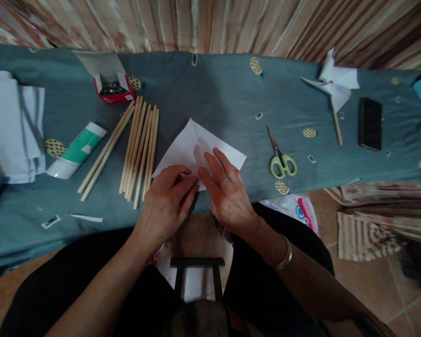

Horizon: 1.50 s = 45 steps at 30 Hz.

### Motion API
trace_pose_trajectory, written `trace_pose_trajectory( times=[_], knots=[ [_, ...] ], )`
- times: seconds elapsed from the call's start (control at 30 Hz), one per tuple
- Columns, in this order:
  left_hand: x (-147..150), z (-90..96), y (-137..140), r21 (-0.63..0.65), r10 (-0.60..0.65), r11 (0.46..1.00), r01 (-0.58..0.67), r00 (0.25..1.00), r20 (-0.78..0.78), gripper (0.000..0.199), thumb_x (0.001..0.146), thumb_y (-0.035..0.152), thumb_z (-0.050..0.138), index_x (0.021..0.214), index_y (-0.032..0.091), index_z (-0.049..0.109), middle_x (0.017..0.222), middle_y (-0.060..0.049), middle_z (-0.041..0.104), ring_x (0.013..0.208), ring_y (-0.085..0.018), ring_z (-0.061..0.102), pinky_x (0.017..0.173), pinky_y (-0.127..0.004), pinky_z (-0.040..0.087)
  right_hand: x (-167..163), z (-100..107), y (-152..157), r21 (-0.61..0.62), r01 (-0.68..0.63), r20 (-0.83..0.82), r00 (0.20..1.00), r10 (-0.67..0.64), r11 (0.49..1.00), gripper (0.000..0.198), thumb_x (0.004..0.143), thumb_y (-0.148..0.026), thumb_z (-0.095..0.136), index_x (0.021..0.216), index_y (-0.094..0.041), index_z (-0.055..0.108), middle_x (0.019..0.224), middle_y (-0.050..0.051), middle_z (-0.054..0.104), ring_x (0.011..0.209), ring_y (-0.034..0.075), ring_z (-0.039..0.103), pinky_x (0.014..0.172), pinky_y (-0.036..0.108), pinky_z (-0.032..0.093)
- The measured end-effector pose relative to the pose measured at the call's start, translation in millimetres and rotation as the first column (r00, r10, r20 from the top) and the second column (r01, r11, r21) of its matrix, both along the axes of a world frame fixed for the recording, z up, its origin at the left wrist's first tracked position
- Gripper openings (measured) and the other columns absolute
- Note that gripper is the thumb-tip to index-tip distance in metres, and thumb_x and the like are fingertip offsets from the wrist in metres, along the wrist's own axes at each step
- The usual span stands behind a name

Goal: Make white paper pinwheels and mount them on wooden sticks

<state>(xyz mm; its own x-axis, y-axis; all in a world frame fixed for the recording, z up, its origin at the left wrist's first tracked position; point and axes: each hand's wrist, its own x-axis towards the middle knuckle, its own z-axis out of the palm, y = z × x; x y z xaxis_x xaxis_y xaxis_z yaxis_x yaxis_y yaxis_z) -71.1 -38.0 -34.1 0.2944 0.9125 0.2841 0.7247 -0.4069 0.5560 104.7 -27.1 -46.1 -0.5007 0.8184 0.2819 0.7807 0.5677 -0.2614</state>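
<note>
A white sheet of paper (185,147) with crease lines lies turned like a diamond at the near edge of the table. My left hand (168,199) has its fingers curled and pinched at the paper's near part; the fingers cover that corner. Over the right half of the paper is my right hand (228,189), its fingers stretched out and apart, the fingertips on or just above the sheet. Several wooden sticks (140,150) lie just left of my left hand. Right of the paper rests a pair of scissors (280,157) with green handles.
A paper pinwheel (338,86) on a stick and a dark phone (370,124) lie at the right. On the left are a red-fronted box (115,96) of small metal pieces, a green-and-white tube (77,150) and stacked white paper (7,126). A paper strip (86,218) lies near the front edge.
</note>
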Motion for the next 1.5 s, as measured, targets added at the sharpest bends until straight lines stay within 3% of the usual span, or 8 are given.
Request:
trace_pose_trajectory(
  times=[0.2,0.37,0.63,0.83,1.13,1.33,1.5],
  knots=[
    [-0.4,-1.8,2.0,-0.002,-0.029,1.000,0.029,0.999,-0.031,0.024,0.094,0.022,0.050,0.109,0.014,0.067,0.109,-0.013,0.061,0.099,-0.025,0.060,0.089,-0.041,0.054,-1.2,0.3,-0.4,0.046,-0.030,0.021,0.999,0.029,0.998,0.036,0.098,-0.013,0.035,0.128,-0.019,0.054,0.146,0.013,0.051,0.147,0.027,0.031,0.112,0.047,0.041],
    [-0.1,-0.3,4.4,0.004,-0.046,0.999,0.046,0.997,-0.056,0.022,0.094,0.023,0.050,0.104,0.016,0.068,0.106,-0.012,0.063,0.097,-0.025,0.060,0.088,-0.041,0.054,-1.7,2.5,1.2,-0.049,-0.052,-0.030,0.998,0.050,0.997,0.044,0.096,-0.013,0.037,0.136,-0.027,0.050,0.146,0.008,0.052,0.147,0.026,0.032,0.116,0.049,0.037],
    [-0.1,2.3,6.9,0.010,-0.059,0.998,0.060,0.995,-0.079,0.022,0.094,0.024,0.049,0.099,0.016,0.069,0.102,-0.010,0.065,0.094,-0.024,0.062,0.086,-0.042,0.055,-1.6,5.6,2.1,-0.082,-0.059,-0.054,0.997,0.054,0.995,0.048,0.096,-0.012,0.037,0.139,-0.029,0.047,0.145,0.006,0.053,0.148,0.025,0.031,0.116,0.050,0.037],
    [-0.4,0.2,7.6,0.002,-0.063,0.998,0.064,0.996,-0.058,0.022,0.094,0.023,0.050,0.100,0.016,0.070,0.102,-0.010,0.065,0.094,-0.023,0.062,0.086,-0.040,0.055,-0.9,6.3,0.8,-0.058,-0.050,0.001,0.999,0.050,0.997,0.044,0.098,-0.013,0.035,0.136,-0.028,0.050,0.145,0.006,0.054,0.147,0.024,0.032,0.117,0.049,0.037],
    [-0.5,0.9,7.9,-0.012,-0.061,0.998,0.060,0.997,-0.056,0.023,0.095,0.025,0.049,0.101,0.016,0.070,0.103,-0.010,0.065,0.096,-0.024,0.062,0.088,-0.042,0.055,1.5,6.0,-1.7,0.037,-0.089,0.102,0.991,0.085,0.995,0.039,0.100,-0.015,0.029,0.129,-0.013,0.055,0.145,0.015,0.053,0.147,0.028,0.033,0.116,0.045,0.038],
    [-0.3,2.2,7.8,-0.022,-0.058,0.998,0.058,0.998,-0.036,0.022,0.094,0.025,0.050,0.100,0.017,0.070,0.102,-0.010,0.066,0.094,-0.024,0.062,0.086,-0.041,0.055,3.5,4.8,-3.1,-0.061,-0.066,0.014,0.998,0.067,0.996,0.044,0.097,-0.014,0.034,0.137,-0.025,0.049,0.147,0.008,0.052,0.149,0.025,0.029,0.117,0.049,0.036],
    [-0.2,-0.1,7.5,0.024,-0.061,0.998,0.061,0.998,-0.031,0.022,0.094,0.024,0.052,0.098,0.014,0.071,0.098,-0.011,0.067,0.090,-0.023,0.063,0.082,-0.040,0.056,1.8,4.9,-3.0,-0.023,-0.023,0.030,0.999,0.024,0.999,0.038,0.097,-0.015,0.036,0.129,-0.023,0.055,0.145,0.010,0.052,0.149,0.026,0.027,0.117,0.049,0.035]
  ],
)
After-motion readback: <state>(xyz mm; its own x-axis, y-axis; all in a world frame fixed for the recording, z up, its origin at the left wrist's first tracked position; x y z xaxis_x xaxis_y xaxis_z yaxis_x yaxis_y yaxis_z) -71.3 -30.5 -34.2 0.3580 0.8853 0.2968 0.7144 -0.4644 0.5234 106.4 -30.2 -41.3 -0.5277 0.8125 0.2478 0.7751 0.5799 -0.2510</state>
